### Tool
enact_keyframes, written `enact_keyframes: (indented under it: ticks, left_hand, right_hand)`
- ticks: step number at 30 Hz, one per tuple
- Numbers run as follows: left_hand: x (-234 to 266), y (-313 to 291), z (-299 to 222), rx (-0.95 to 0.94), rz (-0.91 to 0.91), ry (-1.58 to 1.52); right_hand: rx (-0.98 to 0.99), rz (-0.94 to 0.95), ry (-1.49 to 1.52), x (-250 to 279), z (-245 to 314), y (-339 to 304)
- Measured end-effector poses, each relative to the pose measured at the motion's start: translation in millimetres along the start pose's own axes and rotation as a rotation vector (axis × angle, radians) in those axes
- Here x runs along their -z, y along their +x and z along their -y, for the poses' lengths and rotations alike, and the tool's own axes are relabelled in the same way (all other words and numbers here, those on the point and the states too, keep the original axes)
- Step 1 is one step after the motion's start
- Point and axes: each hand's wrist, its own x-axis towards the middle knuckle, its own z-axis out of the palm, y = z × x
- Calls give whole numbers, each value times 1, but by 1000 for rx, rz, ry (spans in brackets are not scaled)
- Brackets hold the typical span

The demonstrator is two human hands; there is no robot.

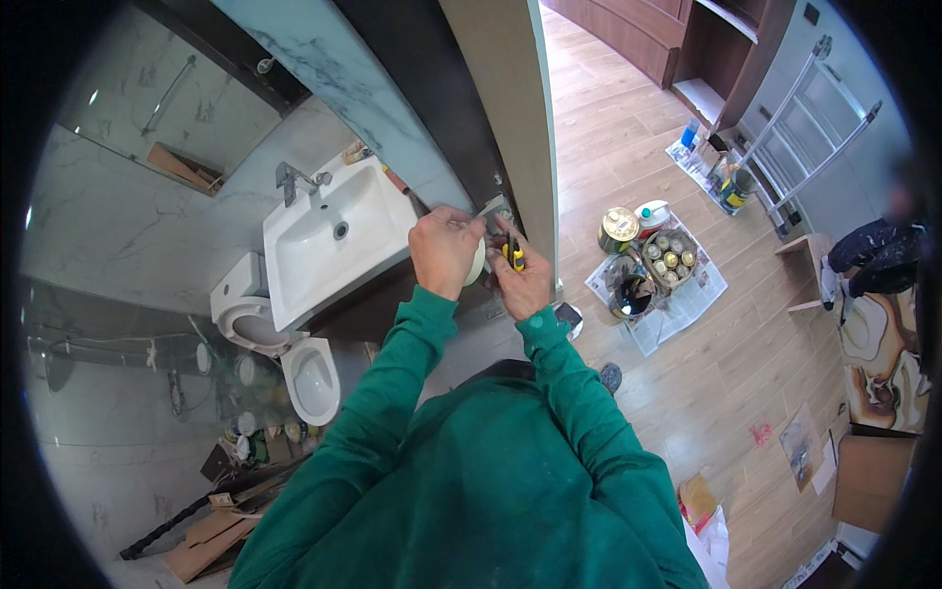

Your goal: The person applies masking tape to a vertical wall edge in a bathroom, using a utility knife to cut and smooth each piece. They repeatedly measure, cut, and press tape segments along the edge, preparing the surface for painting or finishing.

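My left hand [446, 252] is closed, fingers pinched, at the dark door frame [469, 118] beside the sink. A pale roll of masking tape [475, 267] shows between my hands, against the left fingers. My right hand [527, 283] grips a yellow-and-black utility knife [513, 257], its index finger stretched toward the frame. Just above the fingertips, a small greyish piece [497, 210] lies against the frame; its kind is unclear. Green sleeves cover both forearms.
On the left are a white sink [294, 285] with a faucet [291, 184], a toilet [253, 319] and a bidet [312, 383]. To the right, paint cans [619, 229] stand on newspaper [655, 334]. Farther right are a ladder [814, 128] and another person [883, 245].
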Motion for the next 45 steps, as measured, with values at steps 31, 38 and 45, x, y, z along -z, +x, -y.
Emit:
enact_keyframes:
  ticks: [31,38,45]
  left_hand:
    - [1,10,-4,-21,29,114]
    - [-4,8,-1,-58,-19,179]
    - [-4,3,4,-124,-57,161]
  right_hand:
    - [357,99,-503,20,-2,8]
    - [91,28,-467,29,-8,10]
    - [-500,201,-102,52,-4,-8]
